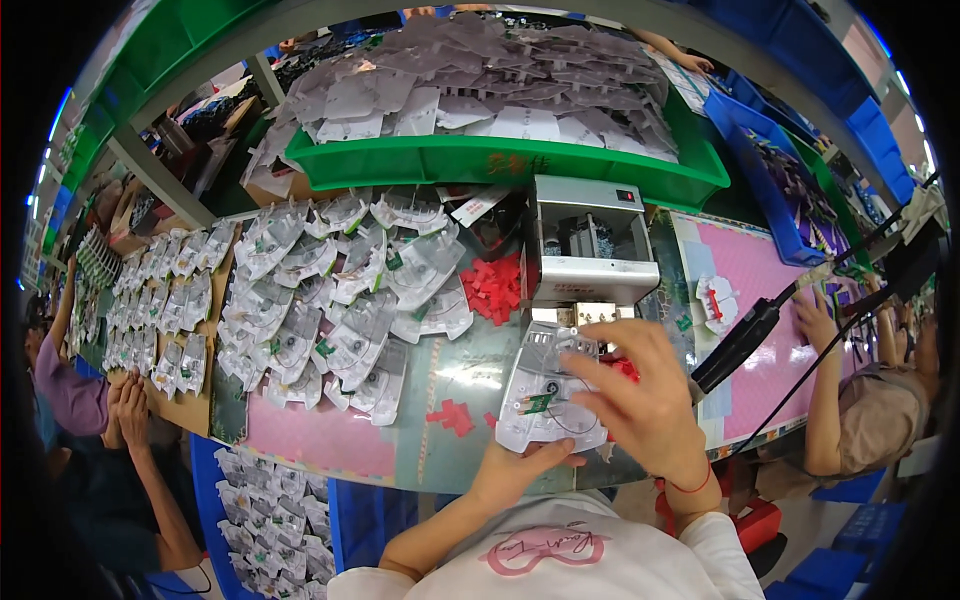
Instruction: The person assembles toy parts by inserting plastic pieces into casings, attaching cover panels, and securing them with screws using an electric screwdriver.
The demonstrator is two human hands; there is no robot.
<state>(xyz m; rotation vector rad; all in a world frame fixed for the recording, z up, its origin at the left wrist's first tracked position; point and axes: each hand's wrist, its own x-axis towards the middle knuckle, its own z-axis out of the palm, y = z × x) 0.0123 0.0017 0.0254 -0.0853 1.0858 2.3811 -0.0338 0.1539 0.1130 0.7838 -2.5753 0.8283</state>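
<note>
A whitish, partly clear plastic housing [537, 388] with a small green circuit board, a dark round part and thin wires lies tilted in front of me. My left hand [522, 470] grips its near edge, thumb on top and fingers underneath. Over the housing's right side arches my right hand [640, 390]; its bent fingers stand apart, thumb and index finger near the far half, with nothing visible between them. The housing's far end reaches the front of a silver box-shaped machine [590, 270]. My right hand covers part of the housing and a few red pieces.
Similar housings [340, 300] overlap at left. Red flat pieces [495, 290] lie beside the machine; a green bin [510, 165] of grey plates stands behind. A black-handled tool [740, 345] with cable hangs at right. People sit on both sides; a blue crate [345, 520] holds more housings.
</note>
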